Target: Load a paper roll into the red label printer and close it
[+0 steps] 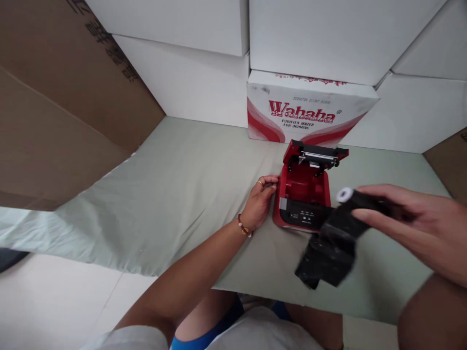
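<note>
A small red printer (305, 187) sits on a pale green cloth (175, 194), its lid (315, 153) flipped up and the red paper bay showing. My left hand (258, 201) rests against the printer's left side, fingers curled on its edge. Closer to the camera, my right hand (408, 218) grips a white paper roll (345, 195) wrapped in black plastic (330, 243). The loose plastic hangs down over the printer's front right corner.
White boxes (189, 82) are stacked behind the cloth, one printed "Wahaha" (302, 114) right behind the printer. Brown cardboard boxes (62, 97) stand at the left, another at the far right edge (450, 163). My knees are at the bottom of the view.
</note>
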`<state>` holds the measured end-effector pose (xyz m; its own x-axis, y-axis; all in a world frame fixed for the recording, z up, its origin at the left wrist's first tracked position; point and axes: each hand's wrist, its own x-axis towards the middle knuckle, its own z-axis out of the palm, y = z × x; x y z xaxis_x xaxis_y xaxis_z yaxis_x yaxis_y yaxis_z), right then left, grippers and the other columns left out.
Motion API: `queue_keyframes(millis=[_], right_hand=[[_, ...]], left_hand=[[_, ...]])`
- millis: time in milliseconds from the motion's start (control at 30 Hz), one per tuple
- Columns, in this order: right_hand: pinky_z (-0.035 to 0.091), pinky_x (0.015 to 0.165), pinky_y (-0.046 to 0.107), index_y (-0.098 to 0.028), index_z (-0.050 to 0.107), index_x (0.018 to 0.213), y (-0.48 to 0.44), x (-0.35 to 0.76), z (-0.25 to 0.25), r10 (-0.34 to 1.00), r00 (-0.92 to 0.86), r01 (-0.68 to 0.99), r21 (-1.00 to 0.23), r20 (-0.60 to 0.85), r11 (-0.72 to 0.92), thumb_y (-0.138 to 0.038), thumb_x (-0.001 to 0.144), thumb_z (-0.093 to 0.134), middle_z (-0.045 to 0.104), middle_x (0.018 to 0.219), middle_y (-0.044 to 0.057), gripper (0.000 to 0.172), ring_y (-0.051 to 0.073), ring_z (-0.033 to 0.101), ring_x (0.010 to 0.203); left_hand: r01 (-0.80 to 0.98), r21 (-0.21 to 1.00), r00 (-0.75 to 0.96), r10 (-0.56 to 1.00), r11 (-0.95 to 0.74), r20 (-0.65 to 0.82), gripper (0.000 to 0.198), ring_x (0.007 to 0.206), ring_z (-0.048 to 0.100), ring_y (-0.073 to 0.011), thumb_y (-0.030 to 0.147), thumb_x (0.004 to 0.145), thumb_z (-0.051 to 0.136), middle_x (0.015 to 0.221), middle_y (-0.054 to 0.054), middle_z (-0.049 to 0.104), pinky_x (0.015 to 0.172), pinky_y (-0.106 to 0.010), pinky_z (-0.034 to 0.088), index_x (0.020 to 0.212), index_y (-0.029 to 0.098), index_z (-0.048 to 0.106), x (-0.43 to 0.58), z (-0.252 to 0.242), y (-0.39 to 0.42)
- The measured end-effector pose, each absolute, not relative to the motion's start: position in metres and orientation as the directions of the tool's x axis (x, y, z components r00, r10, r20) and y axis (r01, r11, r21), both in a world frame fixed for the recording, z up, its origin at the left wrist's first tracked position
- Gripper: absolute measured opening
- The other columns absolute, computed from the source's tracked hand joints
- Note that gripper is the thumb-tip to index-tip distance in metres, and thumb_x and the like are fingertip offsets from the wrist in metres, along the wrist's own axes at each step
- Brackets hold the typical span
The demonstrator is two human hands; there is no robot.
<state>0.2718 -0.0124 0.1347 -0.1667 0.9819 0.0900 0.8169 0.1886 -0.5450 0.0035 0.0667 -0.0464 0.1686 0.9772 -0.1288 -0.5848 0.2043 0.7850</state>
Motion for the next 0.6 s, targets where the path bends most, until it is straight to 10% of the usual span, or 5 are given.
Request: queue_keyframes(millis=[233,467,600], right_hand=[[0.071,0.079,0.047,-0.035,0.088,0.115,-0.054,0.371,0.049,0.959,-0.04,0.819,-0.559,-0.281,-0.129,-0.079,0.085,0.075,0.09,0.109,0.008,0.055,0.036,0.087,0.091],[0.068,0.089,0.046,-0.032,0.084,0.117,-0.075,0.319,0.031,0.996,0.082,0.848,-0.528,0.039,-0.049,-0.071,0.101,0.062,0.086,0.123,0.007,0.047,0.029,0.083,0.101],[0.068,0.093,0.045,-0.029,0.083,0.121,-0.061,0.276,0.025,0.994,-0.099,0.85,-0.523,-0.048,0.059,-0.052,0.106,0.058,0.085,0.125,0.008,0.037,0.029,0.083,0.106]], left_hand=[[-0.583,0.782,0.165,0.974,0.221,-0.152,0.021,0.106,0.068,-0.0168,0.024,0.086,0.081,0.126,-0.005,0.074,0.107,-0.036,0.054,0.105,0.021,0.073,0.002,-0.041,0.067],[-0.6,0.76,0.17,0.968,0.249,-0.182,0.024,0.103,0.068,-0.0144,0.024,0.083,0.085,0.124,-0.003,0.074,0.105,-0.033,0.055,0.104,0.02,0.075,-0.001,-0.035,0.066],[-0.593,0.764,0.175,0.967,0.254,-0.186,0.025,0.102,0.068,-0.0152,0.026,0.082,0.087,0.124,-0.004,0.074,0.102,-0.033,0.056,0.104,0.02,0.075,-0.002,-0.033,0.065]])
